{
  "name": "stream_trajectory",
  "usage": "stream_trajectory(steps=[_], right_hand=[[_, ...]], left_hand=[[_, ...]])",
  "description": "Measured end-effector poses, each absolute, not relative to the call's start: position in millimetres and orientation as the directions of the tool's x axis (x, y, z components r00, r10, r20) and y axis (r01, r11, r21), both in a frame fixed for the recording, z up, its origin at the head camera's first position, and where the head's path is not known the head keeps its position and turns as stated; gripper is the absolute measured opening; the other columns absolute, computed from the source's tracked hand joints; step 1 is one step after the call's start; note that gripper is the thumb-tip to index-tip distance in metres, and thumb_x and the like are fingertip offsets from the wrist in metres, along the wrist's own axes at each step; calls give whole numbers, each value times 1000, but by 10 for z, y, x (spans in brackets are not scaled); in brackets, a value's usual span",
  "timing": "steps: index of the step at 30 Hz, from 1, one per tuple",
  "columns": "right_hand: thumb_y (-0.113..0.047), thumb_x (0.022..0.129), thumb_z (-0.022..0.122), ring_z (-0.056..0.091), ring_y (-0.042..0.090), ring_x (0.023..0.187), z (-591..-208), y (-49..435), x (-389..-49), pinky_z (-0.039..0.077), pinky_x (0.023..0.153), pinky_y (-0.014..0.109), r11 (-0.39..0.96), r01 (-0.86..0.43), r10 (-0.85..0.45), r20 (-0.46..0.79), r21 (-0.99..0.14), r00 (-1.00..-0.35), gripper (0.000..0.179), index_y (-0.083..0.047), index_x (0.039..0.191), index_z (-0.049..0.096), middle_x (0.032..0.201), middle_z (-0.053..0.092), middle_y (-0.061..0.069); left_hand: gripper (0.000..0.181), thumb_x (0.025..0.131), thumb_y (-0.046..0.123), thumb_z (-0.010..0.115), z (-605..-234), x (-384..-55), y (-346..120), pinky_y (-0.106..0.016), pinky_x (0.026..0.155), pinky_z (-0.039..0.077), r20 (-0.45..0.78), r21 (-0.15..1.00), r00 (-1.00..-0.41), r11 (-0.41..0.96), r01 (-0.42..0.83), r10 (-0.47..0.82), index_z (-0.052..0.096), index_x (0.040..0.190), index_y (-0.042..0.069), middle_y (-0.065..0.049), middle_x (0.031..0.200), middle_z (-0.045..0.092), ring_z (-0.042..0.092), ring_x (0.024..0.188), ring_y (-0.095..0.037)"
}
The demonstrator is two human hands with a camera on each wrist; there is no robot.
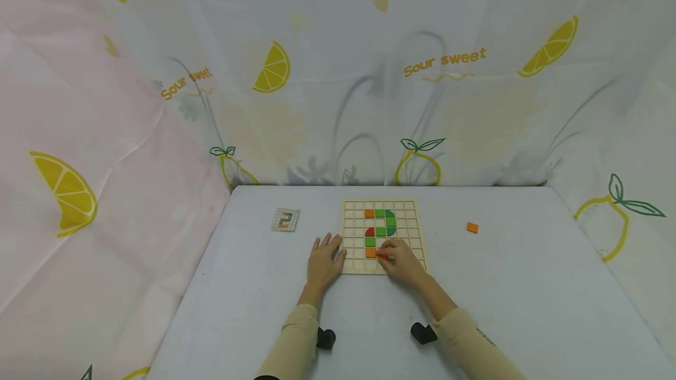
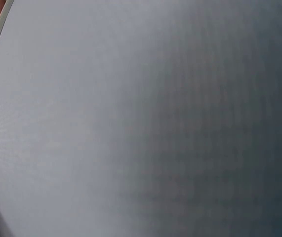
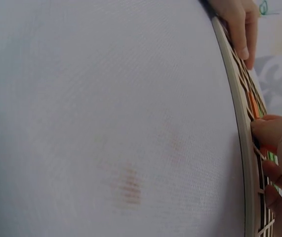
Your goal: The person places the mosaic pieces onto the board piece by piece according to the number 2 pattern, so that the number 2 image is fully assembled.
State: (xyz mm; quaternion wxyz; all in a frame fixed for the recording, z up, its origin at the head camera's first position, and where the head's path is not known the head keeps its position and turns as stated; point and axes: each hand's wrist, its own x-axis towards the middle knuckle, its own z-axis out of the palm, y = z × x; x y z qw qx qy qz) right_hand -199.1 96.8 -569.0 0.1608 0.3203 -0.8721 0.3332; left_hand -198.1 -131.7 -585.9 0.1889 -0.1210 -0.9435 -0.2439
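Note:
A light wooden grid board (image 1: pixel 351 223) lies on the table with orange, green and red tiles set in its cells. My left hand (image 1: pixel 323 263) rests at the board's left edge, fingers spread and fairly straight. Over the lower middle of the board, my right hand (image 1: pixel 404 264) pinches an orange square tile (image 1: pixel 382 255) between thumb and fingers. That tile is partly hidden by the fingertips and sits just right of another orange tile (image 1: pixel 371 253) in the grid. The right wrist view shows the right hand's fingers (image 3: pixel 274 131) low over the cells.
A small card (image 1: pixel 285 220) with a coloured grid pattern lies left of the board. One loose orange tile (image 1: pixel 472 227) lies to the right. Black wrist devices (image 1: pixel 423 333) show by both sleeves. A printed cloth (image 1: pixel 327 122) hangs behind the white table (image 1: pixel 507 298).

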Motion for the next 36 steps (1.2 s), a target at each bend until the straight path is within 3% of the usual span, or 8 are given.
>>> stream_trajectory(steps=[6,19,36], right_hand=[[-5,78,74,57,22,86,-5675,962,-1979,47,77,40,590,-655,-467,462,-472,-754,10,-4,87,75,89,64,6],[-5,76,75,54,21,80,-5700,979,-1914,44,68,34,588,-668,-459,493,-456,-739,10,-4,86,76,90,65,6],[3,71,77,59,28,79,-5824,921,-1975,49,68,38,546,-661,-312,608,-515,-730,14,4,84,74,87,66,12]], left_hand=[[36,86,22,64,-5855,-1983,-1317,-48,109,32,427,412,-894,851,325,135,65,117,4,-10,120,64,55,119,-32],[37,86,22,64,-5873,-1986,-1310,-48,110,31,427,420,-895,847,325,132,65,118,4,-10,121,64,55,119,-31],[37,85,22,64,-5873,-1989,-1311,-49,109,33,434,419,-891,845,331,134,65,117,4,-10,120,64,55,118,-32]])
